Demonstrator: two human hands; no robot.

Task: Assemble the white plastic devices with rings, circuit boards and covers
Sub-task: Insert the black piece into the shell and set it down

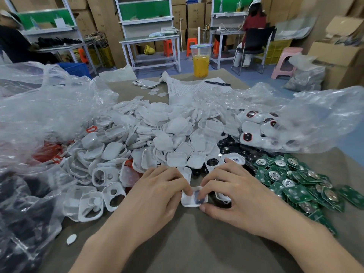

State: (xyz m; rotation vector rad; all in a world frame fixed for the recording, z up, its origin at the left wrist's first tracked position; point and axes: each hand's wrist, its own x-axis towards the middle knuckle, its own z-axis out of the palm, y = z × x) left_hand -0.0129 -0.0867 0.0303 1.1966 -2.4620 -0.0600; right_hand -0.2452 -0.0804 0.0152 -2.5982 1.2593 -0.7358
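Both sets of fingertips meet on one small white shell (194, 197) lying on the brown table (197, 243), just below the middle of the view. The left hand (157, 191) comes in from seven o'clock, its fingers curled and pressed down on the shell's left edge. The right hand (234, 191) comes in from four o'clock, fingers bent onto the shell's top and right edge, with the thumb (208, 208) braced against its near side; a dark insert shows inside the shell between the fingertips. Whether the piece is lifted or resting flat, I cannot tell.

At twelve o'clock from the hands spreads a large heap of white covers and shells (157, 138), several with round cut-outs. At nine o'clock lie open white frames (92, 203), and past them, at ten o'clock, orange-red rings (49, 152) partly under clear plastic bags (39, 107). At three o'clock sits a pile of green circuit boards (299, 184) with round metal contacts. At two o'clock, a clear bag (315, 123) holds finished white devices (250, 125) with dark, red-ringed faces. Black round parts (230, 146) lie between the white heap and the boards.

Far at twelve o'clock stand a phone (145, 83), a pen (216, 83) on a printed sheet (189, 87), and a cup of orange drink (201, 60).
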